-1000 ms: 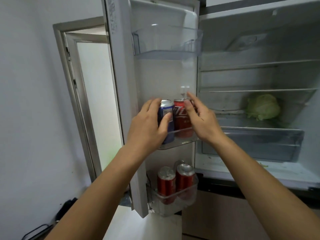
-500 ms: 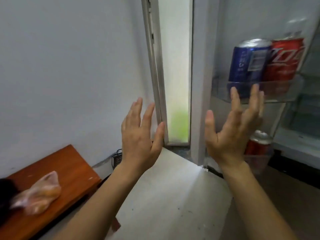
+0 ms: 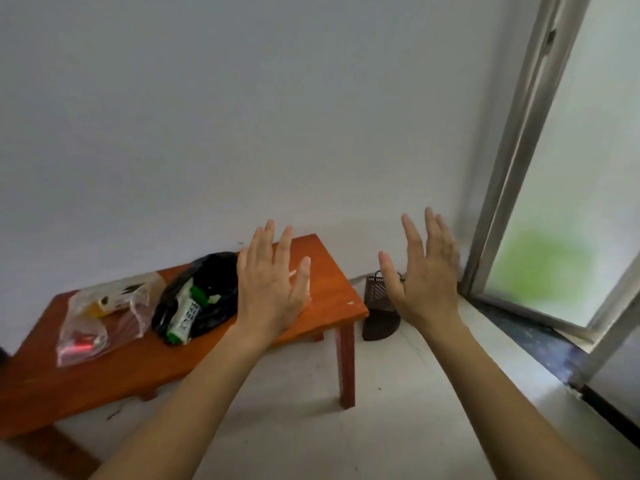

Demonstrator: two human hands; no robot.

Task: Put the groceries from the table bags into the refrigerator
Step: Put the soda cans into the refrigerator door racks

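A low orange-brown wooden table (image 3: pixel 332 299) stands against the white wall at the lower left. On it lies a black bag (image 3: pixel 207 289) with green and white packages showing at its mouth. Left of it sits a clear plastic bag (image 3: pixel 100 317) with yellow and red items inside. My left hand (image 3: pixel 273 285) is raised with straight spread fingers in front of the table's right end, holding nothing. My right hand (image 3: pixel 426 275) is raised the same way, empty, right of the table. The refrigerator is out of view.
A dark brown perforated object (image 3: pixel 379 306) lies on the pale floor just right of the table leg. A metal-framed frosted glass door (image 3: pixel 554 209) fills the right side, with a dark threshold (image 3: pixel 540 341) below it.
The view has swung left and down from the refrigerator door to the table. Both hands let go of the cans on the door shelf and now hang open in front of me.
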